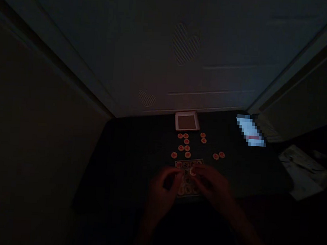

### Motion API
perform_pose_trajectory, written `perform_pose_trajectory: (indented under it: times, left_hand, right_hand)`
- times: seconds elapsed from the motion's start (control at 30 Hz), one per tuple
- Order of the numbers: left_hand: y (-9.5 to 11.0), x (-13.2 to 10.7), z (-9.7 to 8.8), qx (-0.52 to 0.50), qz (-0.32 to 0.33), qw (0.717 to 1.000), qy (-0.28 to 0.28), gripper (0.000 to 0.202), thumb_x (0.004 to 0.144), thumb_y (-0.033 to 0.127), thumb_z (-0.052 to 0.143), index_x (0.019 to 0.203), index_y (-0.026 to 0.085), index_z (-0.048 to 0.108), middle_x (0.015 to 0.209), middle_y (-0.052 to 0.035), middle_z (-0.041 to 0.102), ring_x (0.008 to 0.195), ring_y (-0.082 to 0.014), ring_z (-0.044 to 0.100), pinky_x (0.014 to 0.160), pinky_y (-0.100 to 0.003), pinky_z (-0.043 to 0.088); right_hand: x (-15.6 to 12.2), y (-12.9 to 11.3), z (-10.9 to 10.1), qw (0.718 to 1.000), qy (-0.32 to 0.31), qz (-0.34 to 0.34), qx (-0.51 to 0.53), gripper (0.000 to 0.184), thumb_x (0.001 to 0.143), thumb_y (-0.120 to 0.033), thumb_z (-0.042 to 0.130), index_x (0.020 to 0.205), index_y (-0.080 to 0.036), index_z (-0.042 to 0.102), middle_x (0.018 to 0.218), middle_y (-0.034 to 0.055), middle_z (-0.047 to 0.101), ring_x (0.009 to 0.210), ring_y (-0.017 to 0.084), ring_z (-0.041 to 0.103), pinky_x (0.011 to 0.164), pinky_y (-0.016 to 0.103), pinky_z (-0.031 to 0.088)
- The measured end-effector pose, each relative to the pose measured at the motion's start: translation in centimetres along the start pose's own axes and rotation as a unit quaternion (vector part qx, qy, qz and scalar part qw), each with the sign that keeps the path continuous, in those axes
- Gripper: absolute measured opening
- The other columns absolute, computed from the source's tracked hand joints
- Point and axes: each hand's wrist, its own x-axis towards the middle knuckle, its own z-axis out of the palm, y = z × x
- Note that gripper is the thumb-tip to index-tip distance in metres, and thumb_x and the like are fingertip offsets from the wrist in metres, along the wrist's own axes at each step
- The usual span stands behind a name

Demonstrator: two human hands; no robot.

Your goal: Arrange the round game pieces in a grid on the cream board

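In the dim light, my right hand [214, 182] pinches a round Chinese chess piece [193, 171] between thumb and fingertips. My left hand [164, 189] curls just to its left, thumb and fingers closed together; whatever lies between those fingertips is too dark to make out. Beneath both hands is a rectangular card or tray [186, 195] with rows of round discs in it, partly covered by my fingers. Beyond it, several loose pieces with red characters [187, 148] lie scattered on the dark table.
A pale square box or lid [187, 122] stands at the back of the dark table [127, 153], against a panel with heart patterns. Two pieces [218, 156] lie off to the right. A bright, blurred-out phone-like screen [251, 131] sits at the right; pale items [305, 173] lie beyond the edge.
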Motion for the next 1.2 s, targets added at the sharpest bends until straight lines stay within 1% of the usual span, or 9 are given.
perform_pose_trajectory:
  times: [0.07, 0.13, 0.2, 0.3, 0.4, 0.6, 0.97, 1.1, 1.2]
  left_hand:
    - [-1.2, 0.4, -0.3, 0.031, 0.022, 0.998, 0.046, 0.013, 0.095, 0.030, 0.063, 0.097, 0.022, 0.073, 0.094, -0.0029, 0.072, 0.083, -0.0168, 0.069, 0.073, -0.027, 0.054]
    - [-2.3, 0.9, -0.5, 0.069, 0.047, 0.994, 0.073, 0.013, 0.095, 0.028, 0.062, 0.097, 0.022, 0.073, 0.098, -0.0043, 0.071, 0.086, -0.0177, 0.068, 0.074, -0.028, 0.054]
    - [-3.3, 1.1, -0.5, 0.091, 0.069, 0.990, 0.080, 0.013, 0.095, 0.027, 0.062, 0.099, 0.022, 0.073, 0.103, -0.0055, 0.070, 0.093, -0.0193, 0.068, 0.078, -0.030, 0.055]
    - [-4.2, 1.2, -0.3, 0.099, 0.080, 0.989, 0.070, 0.014, 0.096, 0.027, 0.061, 0.102, 0.023, 0.073, 0.107, -0.0065, 0.069, 0.097, -0.0202, 0.068, 0.082, -0.032, 0.056]
    - [-4.3, 1.1, -0.3, 0.095, 0.080, 0.991, 0.054, 0.015, 0.096, 0.027, 0.061, 0.103, 0.023, 0.073, 0.107, -0.0062, 0.069, 0.096, -0.0197, 0.068, 0.084, -0.032, 0.057]
    - [-4.3, 1.0, -0.3, 0.084, 0.082, 0.992, 0.047, 0.013, 0.097, 0.024, 0.060, 0.101, 0.023, 0.073, 0.103, -0.0051, 0.070, 0.094, -0.0182, 0.068, 0.085, -0.032, 0.056]
    - [-4.5, 1.0, -0.3, 0.082, 0.070, 0.994, 0.035, 0.014, 0.098, 0.026, 0.060, 0.100, 0.023, 0.073, 0.100, -0.0047, 0.071, 0.091, -0.0180, 0.068, 0.085, -0.032, 0.056]
    - [-4.5, 1.0, -0.2, 0.080, 0.070, 0.994, 0.038, 0.013, 0.097, 0.026, 0.060, 0.101, 0.024, 0.073, 0.099, -0.0042, 0.072, 0.089, -0.0177, 0.068, 0.082, -0.030, 0.056]
    - [-4.6, 0.9, -0.2, 0.083, 0.067, 0.993, 0.042, 0.013, 0.097, 0.026, 0.061, 0.101, 0.024, 0.073, 0.098, -0.0038, 0.072, 0.088, -0.0174, 0.069, 0.080, -0.029, 0.056]
  right_hand:
    - [0.8, 0.9, 0.1, 0.999, -0.017, -0.009, -0.030, 0.023, 0.097, -0.022, 0.065, 0.119, -0.027, 0.066, 0.114, 0.0050, 0.076, 0.105, 0.022, 0.071, 0.092, 0.042, 0.059]
    - [1.4, 1.9, 0.3, 0.997, -0.044, -0.009, -0.064, 0.020, 0.096, -0.023, 0.067, 0.116, -0.026, 0.067, 0.112, 0.0052, 0.077, 0.104, 0.024, 0.070, 0.091, 0.044, 0.057]
    - [1.8, 2.7, 0.7, 0.994, -0.066, -0.010, -0.092, 0.018, 0.095, -0.024, 0.068, 0.113, -0.026, 0.068, 0.112, 0.0051, 0.077, 0.105, 0.026, 0.068, 0.090, 0.045, 0.056]
    - [2.0, 3.5, 1.2, 0.990, -0.085, -0.017, -0.114, 0.017, 0.095, -0.026, 0.069, 0.112, -0.026, 0.069, 0.111, 0.0050, 0.077, 0.108, 0.026, 0.067, 0.092, 0.046, 0.053]
    - [2.0, 3.6, 1.5, 0.987, -0.094, -0.020, -0.125, 0.016, 0.095, -0.027, 0.070, 0.111, -0.025, 0.069, 0.110, 0.0052, 0.077, 0.109, 0.027, 0.066, 0.093, 0.045, 0.050]
    - [2.2, 3.2, 1.6, 0.985, -0.100, -0.031, -0.136, 0.012, 0.096, -0.028, 0.068, 0.107, -0.024, 0.070, 0.107, 0.0047, 0.077, 0.105, 0.025, 0.066, 0.092, 0.044, 0.048]
    - [1.9, 3.7, 1.9, 0.987, -0.083, -0.045, -0.131, 0.021, 0.096, -0.024, 0.067, 0.116, -0.028, 0.073, 0.111, 0.0048, 0.076, 0.103, 0.025, 0.066, 0.090, 0.044, 0.050]
    - [1.7, 3.4, 1.4, 0.992, -0.061, -0.039, -0.108, 0.020, 0.097, -0.024, 0.064, 0.115, -0.029, 0.073, 0.110, 0.0049, 0.077, 0.102, 0.024, 0.068, 0.091, 0.044, 0.052]
    - [1.2, 3.3, 0.6, 0.995, -0.019, -0.017, -0.096, 0.016, 0.098, -0.024, 0.061, 0.109, -0.027, 0.073, 0.105, 0.0053, 0.077, 0.099, 0.024, 0.069, 0.091, 0.045, 0.053]
